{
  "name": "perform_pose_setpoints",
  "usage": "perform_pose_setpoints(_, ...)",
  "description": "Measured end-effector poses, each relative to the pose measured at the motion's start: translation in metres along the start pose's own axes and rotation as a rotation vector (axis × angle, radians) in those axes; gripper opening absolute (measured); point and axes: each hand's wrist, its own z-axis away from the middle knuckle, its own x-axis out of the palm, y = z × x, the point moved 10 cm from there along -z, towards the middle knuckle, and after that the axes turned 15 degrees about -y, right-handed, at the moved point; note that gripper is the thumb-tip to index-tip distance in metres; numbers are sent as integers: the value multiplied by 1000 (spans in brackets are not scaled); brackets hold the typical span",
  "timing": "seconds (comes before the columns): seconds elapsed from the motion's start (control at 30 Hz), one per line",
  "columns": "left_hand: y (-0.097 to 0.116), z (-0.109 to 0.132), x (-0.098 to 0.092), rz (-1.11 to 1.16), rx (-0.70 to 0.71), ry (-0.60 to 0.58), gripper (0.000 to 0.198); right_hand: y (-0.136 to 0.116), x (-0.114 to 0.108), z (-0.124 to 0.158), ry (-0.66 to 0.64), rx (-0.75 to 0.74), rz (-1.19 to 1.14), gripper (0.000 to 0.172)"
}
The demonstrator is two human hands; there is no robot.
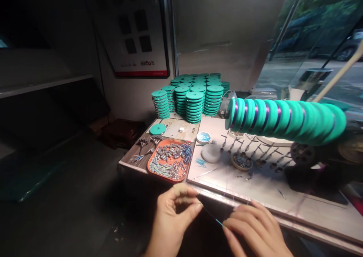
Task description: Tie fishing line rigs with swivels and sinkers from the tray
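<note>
The thin piece (219, 222) is light blue, the tray (173, 141) orange, the spool row (283, 121) green banded purple.

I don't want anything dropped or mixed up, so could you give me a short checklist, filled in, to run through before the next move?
1. Left hand grip closed on the line: ok, thumb and finger pinched together.
2. Right hand on the blue piece: ok, it sticks out from the fingertips.
3. Line passing through the blue piece: cannot tell, too fine to see.
4. Blue strips all in the dish: not ok, several lie outside it.
5. Orange tray flat: ok.
6. Spool stacks upright: ok, those in view stand.
</note>
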Motion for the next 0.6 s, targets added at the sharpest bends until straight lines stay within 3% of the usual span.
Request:
perform_pose_setpoints(0.17,-29,2,8,182,-79,-30,28,8,0,1,49,135,-70,8)
perform_pose_setpoints(0.6,-28,3,11,144,-50,-48,28,8,0,-1,87,210,-158,10)
